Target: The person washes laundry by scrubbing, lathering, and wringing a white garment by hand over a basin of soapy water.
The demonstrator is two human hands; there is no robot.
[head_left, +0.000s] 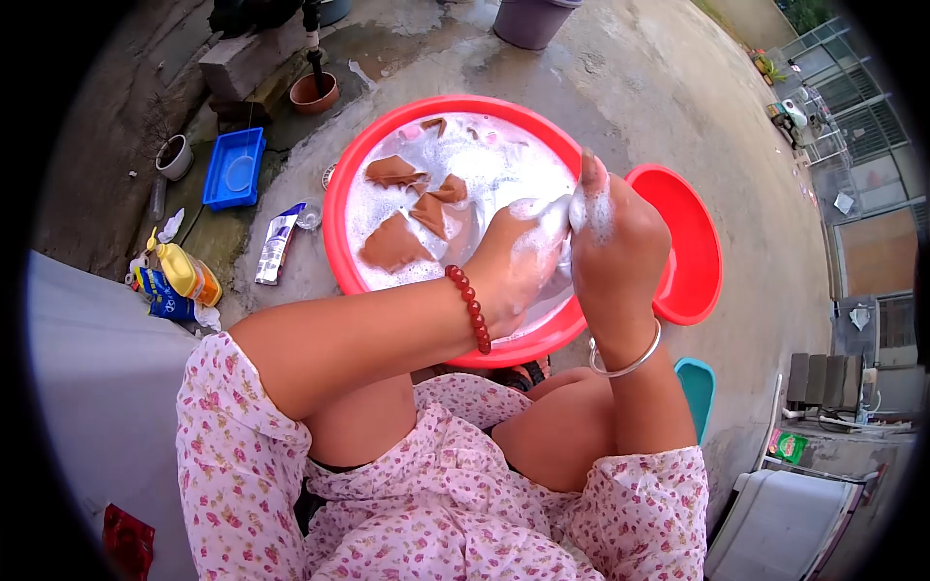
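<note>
My left hand (521, 263), with a red bead bracelet at the wrist, is closed over the near right side of a red basin (341, 208). My right hand (620, 237), wearing a silver bangle, is raised beside it as a fist with the thumb up. Foam coats both hands. Between them runs a pale, suds-covered cloth (556, 215), gripped by both; its kind is hidden by the foam. White suds (504, 160) fill the basin, and brown fabric (395, 244) pokes up through them on the left.
A smaller red basin (693, 242) stands right of the big one, a teal container (696, 387) nearer me. To the left are a blue tray (232, 167), a silver-purple packet (279, 244) and a yellow bottle (189, 273). A purple bucket (531, 24) stands behind.
</note>
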